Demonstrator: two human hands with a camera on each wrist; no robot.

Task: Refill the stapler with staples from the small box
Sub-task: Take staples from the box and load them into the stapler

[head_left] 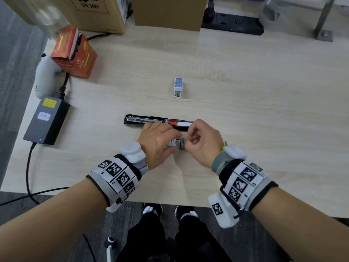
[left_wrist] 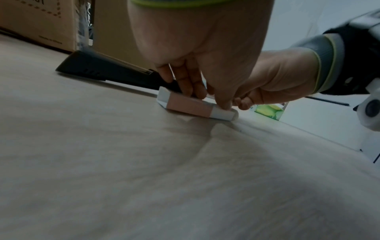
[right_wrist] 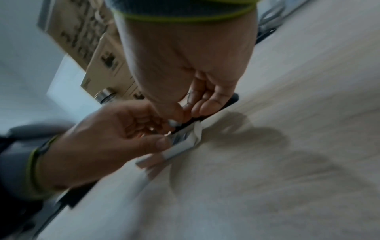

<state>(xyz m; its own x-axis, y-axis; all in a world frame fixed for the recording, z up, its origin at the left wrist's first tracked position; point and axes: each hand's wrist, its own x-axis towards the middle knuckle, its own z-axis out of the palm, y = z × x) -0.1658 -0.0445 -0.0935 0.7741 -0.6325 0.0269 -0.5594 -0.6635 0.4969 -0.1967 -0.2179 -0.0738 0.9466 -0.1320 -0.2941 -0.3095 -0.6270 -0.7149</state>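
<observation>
The black stapler lies opened flat on the wooden table, its orange pusher showing in the magazine; it also shows in the left wrist view. Just in front of it sits the small staple box, pink and white. My left hand grips the box from above, thumb on the near side and fingers on the far side. My right hand pinches the box's open right end, where a white flap hangs out. What sits between the right fingertips is hidden.
A small blue dotted stapler stands further back at the centre. An orange carton, a grey power adapter with cables and a white device fill the left side. Cardboard boxes and a power strip line the back.
</observation>
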